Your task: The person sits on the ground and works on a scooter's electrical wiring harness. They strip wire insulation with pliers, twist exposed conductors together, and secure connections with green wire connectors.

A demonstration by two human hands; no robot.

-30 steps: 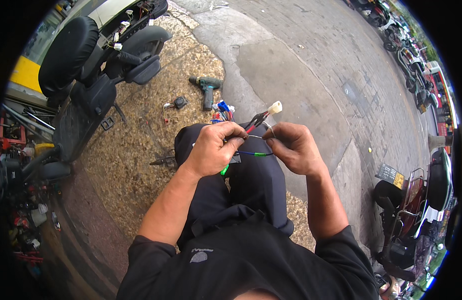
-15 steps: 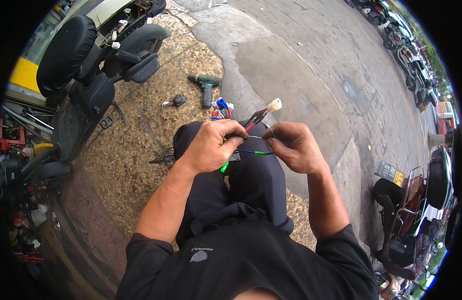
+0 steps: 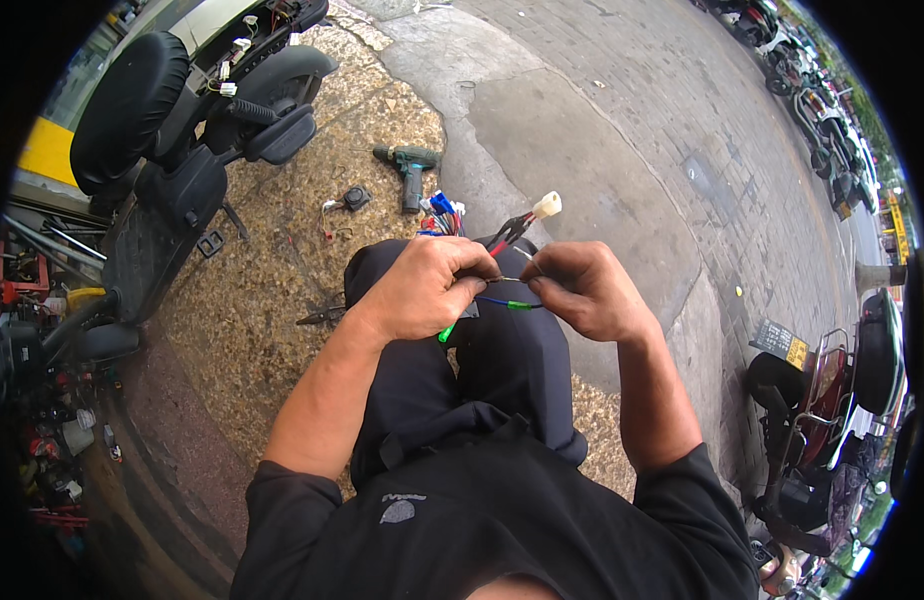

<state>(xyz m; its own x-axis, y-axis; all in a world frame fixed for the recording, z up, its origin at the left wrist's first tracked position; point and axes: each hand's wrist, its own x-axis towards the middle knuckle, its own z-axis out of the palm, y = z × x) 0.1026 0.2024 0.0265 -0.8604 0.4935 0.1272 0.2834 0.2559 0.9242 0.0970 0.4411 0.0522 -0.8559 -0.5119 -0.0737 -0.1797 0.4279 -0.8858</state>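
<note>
Over my knees, my left hand (image 3: pixel 432 285) and my right hand (image 3: pixel 586 290) face each other, each closed in a pinch. A thin bare wire (image 3: pixel 508 280) runs between the fingertips, and both hands grip it. Another thin strand end (image 3: pixel 523 253) sticks up beside my right fingertips. Just below, a blue wire (image 3: pixel 497 301) with a green sleeve (image 3: pixel 520 305) crosses toward my right hand. A second green sleeve (image 3: pixel 446 332) pokes out under my left hand. Beyond the fingers, a white plug connector (image 3: pixel 547 205) with red and black wires points away from me.
A cordless drill (image 3: pixel 410 175) lies on the ground ahead, near a bundle of coloured connectors (image 3: pixel 442 212) and a small black part (image 3: pixel 356 198). Pliers (image 3: pixel 320 316) lie left of my leg. A partly stripped scooter (image 3: pixel 172 140) stands at left; parked scooters (image 3: pixel 832 400) line the right.
My right fingers have shifted slightly left, closer to my left fingertips, so less bare wire shows between them. A strand end now stands up by the right fingertips.
</note>
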